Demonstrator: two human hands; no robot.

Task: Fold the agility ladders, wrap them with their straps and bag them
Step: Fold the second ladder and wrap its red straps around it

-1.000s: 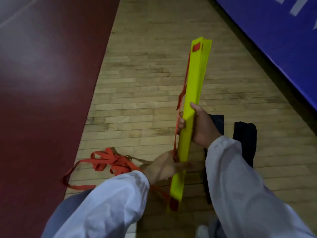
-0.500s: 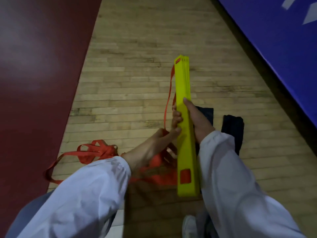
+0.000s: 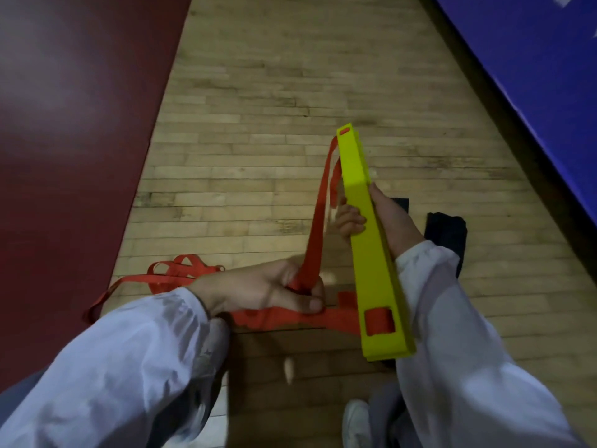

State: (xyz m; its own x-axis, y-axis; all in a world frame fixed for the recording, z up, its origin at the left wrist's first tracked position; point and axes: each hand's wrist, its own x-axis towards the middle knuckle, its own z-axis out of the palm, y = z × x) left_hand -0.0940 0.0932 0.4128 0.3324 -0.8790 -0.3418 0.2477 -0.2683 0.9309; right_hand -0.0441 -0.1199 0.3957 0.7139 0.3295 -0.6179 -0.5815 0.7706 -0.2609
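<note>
Right grip is closed around the middle of the yellow rung stack, tilted above the floor. Left grip, down-left of it, pinches bunched red strap. One run goes taut to the stack's far end, another lies flat toward the near-end slot. Strap tail lies loose on the floor beyond the left grip. Dark cloth just past the right grip is probably the bag.

Risks:
- Right grip slackens while wrapping: rungs fan out.
- Loose tail knots or snags underfoot.
- Uneven tension leaves slack loops, so the bundle bags badly.
</note>
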